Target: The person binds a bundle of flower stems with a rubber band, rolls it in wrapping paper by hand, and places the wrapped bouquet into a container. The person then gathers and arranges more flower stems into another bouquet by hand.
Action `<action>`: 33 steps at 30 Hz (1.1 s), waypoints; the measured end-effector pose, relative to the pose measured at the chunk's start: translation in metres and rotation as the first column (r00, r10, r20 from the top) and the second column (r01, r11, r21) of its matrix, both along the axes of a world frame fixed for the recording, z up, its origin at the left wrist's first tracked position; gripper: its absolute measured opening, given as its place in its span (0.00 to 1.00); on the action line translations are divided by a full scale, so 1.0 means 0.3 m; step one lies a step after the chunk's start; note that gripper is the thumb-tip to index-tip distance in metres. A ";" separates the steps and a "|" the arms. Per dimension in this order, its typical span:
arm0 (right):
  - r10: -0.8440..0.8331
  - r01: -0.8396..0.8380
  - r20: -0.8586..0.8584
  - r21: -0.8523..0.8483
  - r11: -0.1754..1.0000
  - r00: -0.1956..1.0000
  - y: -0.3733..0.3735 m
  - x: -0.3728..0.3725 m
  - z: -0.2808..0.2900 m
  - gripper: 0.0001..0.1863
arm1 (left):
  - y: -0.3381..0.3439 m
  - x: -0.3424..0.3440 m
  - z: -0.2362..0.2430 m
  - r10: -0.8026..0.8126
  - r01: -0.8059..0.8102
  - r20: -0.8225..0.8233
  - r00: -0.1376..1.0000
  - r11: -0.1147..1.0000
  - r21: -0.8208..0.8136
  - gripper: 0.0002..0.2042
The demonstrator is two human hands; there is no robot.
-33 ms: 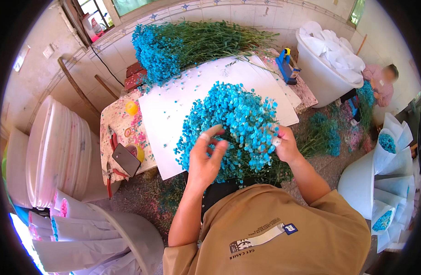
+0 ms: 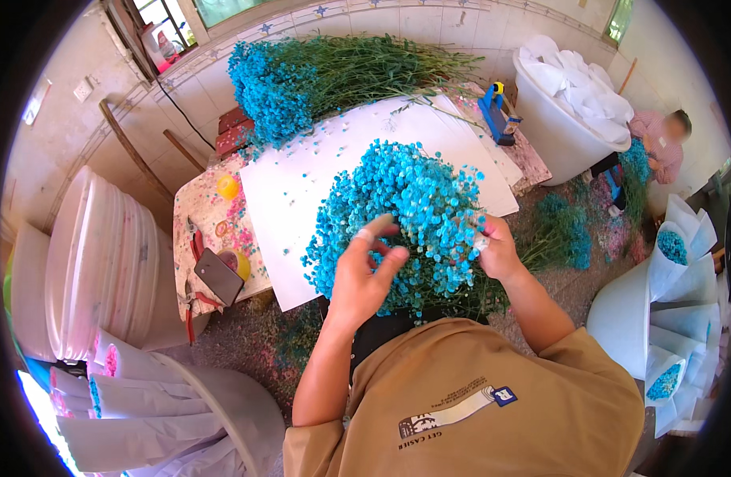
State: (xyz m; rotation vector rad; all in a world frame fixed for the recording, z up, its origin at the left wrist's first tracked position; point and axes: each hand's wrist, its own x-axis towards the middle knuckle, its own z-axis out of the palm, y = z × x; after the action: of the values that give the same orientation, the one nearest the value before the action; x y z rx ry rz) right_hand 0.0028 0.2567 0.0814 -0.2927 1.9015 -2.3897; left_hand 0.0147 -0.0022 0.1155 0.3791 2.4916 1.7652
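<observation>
A large bunch of blue-dyed baby's breath point(image 2: 405, 187) stands in front of my body, over the near edge of the white paper sheets. My right hand point(image 2: 498, 248) is closed at the bunch's right side, with flower sprays in its fingers; the stems below are partly hidden. Against the near left of the blossoms rests my left hand point(image 2: 364, 274), thumb and fingers curved and apart, with tape around one finger. The white paper point(image 2: 282, 211) lies on the table, sprinkled with loose blue petals.
More blue baby's breath point(image 2: 270, 91) lies at the table's back. Pliers point(image 2: 196, 238), a dark phone point(image 2: 220, 277) and a blue tape dispenser point(image 2: 496, 115) sit on the table. Tubs of wrapped bouquets point(image 2: 143, 425) flank me. A person point(image 2: 659, 147) sits at far right.
My left hand has shifted slightly, its thumb moving a little to the right. The top of the bunch has moved slightly; my right hand keeps its hold.
</observation>
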 end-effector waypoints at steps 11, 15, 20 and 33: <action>0.159 -0.170 0.094 0.126 0.977 0.983 -0.004 -0.014 0.034 0.08 | -0.001 -0.006 -0.007 -0.053 0.037 -0.159 0.986 0.994 -0.104 0.18; 0.313 -0.314 0.060 0.346 0.884 0.948 -0.032 -0.022 0.072 0.11 | 0.041 -0.014 -0.014 -0.054 0.069 -0.073 0.996 0.971 0.227 0.22; 0.291 -0.269 -0.033 0.289 0.919 0.956 0.016 -0.012 0.078 0.13 | 0.034 -0.002 -0.047 0.006 -0.079 0.131 0.991 0.826 0.558 0.19; 0.175 0.024 -0.260 0.618 0.786 0.950 0.120 0.099 -0.086 0.07 | 0.055 0.022 -0.105 0.163 -0.149 0.010 0.987 0.873 0.465 0.15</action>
State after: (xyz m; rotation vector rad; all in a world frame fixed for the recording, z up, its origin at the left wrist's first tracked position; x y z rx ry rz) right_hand 0.0325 0.2926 0.0556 -0.6952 2.6111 -1.5956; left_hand 0.0213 0.0145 0.0840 0.2284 2.1395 2.4405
